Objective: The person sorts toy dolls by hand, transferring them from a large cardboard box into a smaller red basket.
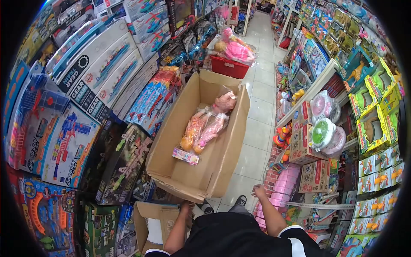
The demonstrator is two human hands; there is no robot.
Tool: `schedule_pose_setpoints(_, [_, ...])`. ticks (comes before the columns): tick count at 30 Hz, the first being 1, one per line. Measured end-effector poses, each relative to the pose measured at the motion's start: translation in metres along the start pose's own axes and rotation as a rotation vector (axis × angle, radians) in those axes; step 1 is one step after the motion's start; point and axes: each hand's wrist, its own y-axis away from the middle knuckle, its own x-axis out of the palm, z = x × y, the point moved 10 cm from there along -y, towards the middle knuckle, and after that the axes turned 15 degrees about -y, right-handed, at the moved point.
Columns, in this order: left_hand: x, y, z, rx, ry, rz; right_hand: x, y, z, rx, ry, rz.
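My left hand (186, 208) is low, beside the near edge of a large open cardboard box (171, 182) and at the flap of a smaller open cardboard box (141, 220). Its fingers are too hidden to show a grip. Out to the right, over the floor, my right hand (259, 191) has its fingers loosely bent and apart, with nothing in them. Inside the large box lie several plastic-wrapped dolls (210, 132) and a small pink-and-white carton (186, 156). A white sheet (154, 230) shows in the smaller box.
Boxed toys (70, 141) line the left side of the aisle. A red bin (229, 67) heaped with pink toys stands beyond the large box. On the right are shelves with green-and-white fans (322, 133) and pink rolled packs (284, 184). The tiled floor (252, 128) runs between.
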Motion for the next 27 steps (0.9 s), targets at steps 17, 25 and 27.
schedule_pose_setpoints(17, [-0.142, 0.261, -0.278, 0.072, -1.479, -0.419, 0.066, 0.143, 0.354, -0.872, -0.523, -0.100])
schedule_pose_setpoints(25, [-0.020, 0.348, -0.548, 0.832, -1.016, -0.839, 0.211, 0.101, 0.489, -0.797, -0.471, 0.327])
schedule_pose_setpoints(27, [0.020, 0.280, -0.579, 1.002, -1.005, -0.649, 0.256, 0.057, 0.495, -0.633, -0.422, 0.369])
